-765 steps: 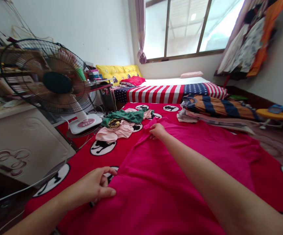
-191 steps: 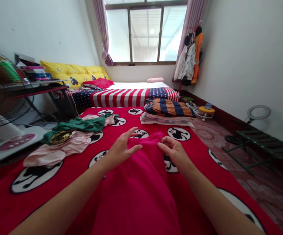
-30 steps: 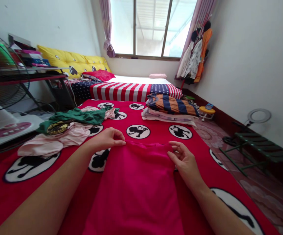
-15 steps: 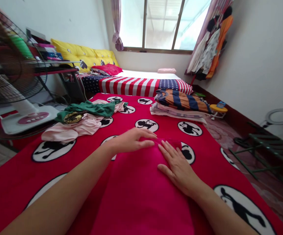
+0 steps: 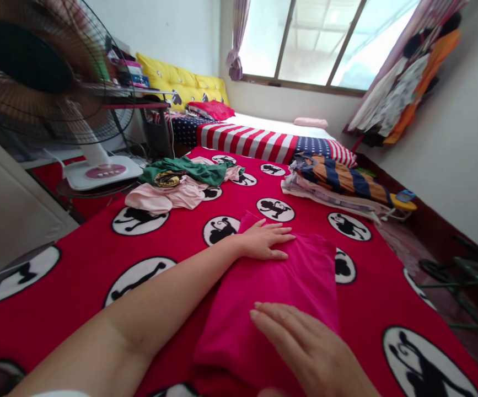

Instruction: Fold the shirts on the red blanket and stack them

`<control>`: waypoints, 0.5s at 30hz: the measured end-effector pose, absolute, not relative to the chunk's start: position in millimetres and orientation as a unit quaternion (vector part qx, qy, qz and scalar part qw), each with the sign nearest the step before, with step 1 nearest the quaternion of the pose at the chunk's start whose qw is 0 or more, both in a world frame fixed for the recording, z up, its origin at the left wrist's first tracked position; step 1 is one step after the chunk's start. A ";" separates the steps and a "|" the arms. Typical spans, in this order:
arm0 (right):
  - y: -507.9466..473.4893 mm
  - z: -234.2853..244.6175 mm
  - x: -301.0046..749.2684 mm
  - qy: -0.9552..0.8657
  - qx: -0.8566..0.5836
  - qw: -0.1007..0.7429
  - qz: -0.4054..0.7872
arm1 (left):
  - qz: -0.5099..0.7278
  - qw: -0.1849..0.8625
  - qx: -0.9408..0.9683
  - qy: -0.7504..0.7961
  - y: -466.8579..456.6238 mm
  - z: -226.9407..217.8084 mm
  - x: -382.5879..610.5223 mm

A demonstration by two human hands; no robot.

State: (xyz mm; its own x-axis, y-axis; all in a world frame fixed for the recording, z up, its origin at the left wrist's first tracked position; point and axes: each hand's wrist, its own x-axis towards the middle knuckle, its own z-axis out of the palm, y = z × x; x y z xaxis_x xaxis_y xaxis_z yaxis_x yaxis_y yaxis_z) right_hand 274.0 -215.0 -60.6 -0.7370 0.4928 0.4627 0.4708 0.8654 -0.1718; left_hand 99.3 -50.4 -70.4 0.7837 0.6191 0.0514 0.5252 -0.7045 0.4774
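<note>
A bright pink folded cloth [image 5: 280,284], perhaps a garment, lies in front of me on a red blanket [image 5: 189,242] with black monkey figures in white ovals. My left hand [image 5: 263,241] rests flat near its far edge, fingers spread towards the right and nothing held. Closer to me, my right hand [image 5: 305,344] is over the near part of the cloth with its fingers stretched out. Whether the right palm touches the fabric I cannot tell. Part of the cloth's near edge is hidden behind that hand.
Rumpled green and pale pink clothes [image 5: 181,182] lie at the far left of the blanket. A stack of folded clothes [image 5: 333,179] sits at the far right. A fan [image 5: 98,171] stands on the left. Beyond is a bed with a striped cover [image 5: 247,140].
My left hand has flattened onto the cloth. My right hand has moved from the far edge back towards me. The cloth's near edge now shows, and the view has shifted left.
</note>
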 end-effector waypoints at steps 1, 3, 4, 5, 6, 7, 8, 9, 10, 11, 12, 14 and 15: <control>-221.2 -66.0 266.3 -0.939 -0.241 0.247 -0.002 | 0.127 0.260 0.908 0.302 -47.6 -69.9 96.6; -226.3 -80.1 255.3 -0.941 -0.241 0.234 -0.047 | 0.188 0.347 0.877 0.276 -40.9 -68.7 89.5; -226.2 -86.1 252.3 -0.940 -0.244 0.230 -0.062 | 0.224 0.389 0.853 0.266 -37.3 -68.0 85.4; -225.2 -90.0 251.1 -0.940 -0.242 0.228 -0.070 | 0.261 0.427 0.825 0.262 -33.5 -67.1 81.1; -223.6 -91.2 251.3 -0.943 -0.234 0.228 -0.069 | 0.299 0.457 0.796 0.263 -29.9 -66.3 76.8; -221.9 -89.4 252.7 -0.946 -0.223 0.229 -0.055 | 0.336 0.479 0.766 0.266 -26.3 -65.6 72.5; -220.2 -84.9 255.0 -0.949 -0.216 0.230 -0.021 | 0.376 0.496 0.735 0.270 -23.0 -65.0 68.3; -218.3 -78.2 257.8 -0.947 -0.221 0.230 0.031 | 0.413 0.507 0.705 0.274 -20.0 -64.6 63.9; -216.1 -69.8 260.9 -0.937 -0.243 0.234 0.092 | 0.448 0.514 0.676 0.280 -17.4 -64.4 59.4; -213.0 -60.3 263.9 -0.914 -0.285 0.247 0.152 | 0.475 0.517 0.650 0.290 -15.1 -64.6 54.7; -208.6 -50.0 266.6 -0.878 -0.338 0.266 0.207 | 0.494 0.521 0.626 0.305 -13.0 -65.2 49.9; -194.7 -27.5 269.9 -0.786 -0.446 0.308 0.297 | 0.513 0.530 0.588 0.332 -9.1 -67.7 40.5; -185.2 -15.2 269.9 -0.741 -0.479 0.338 0.326 | 0.518 0.539 0.570 0.342 -7.0 -69.5 36.3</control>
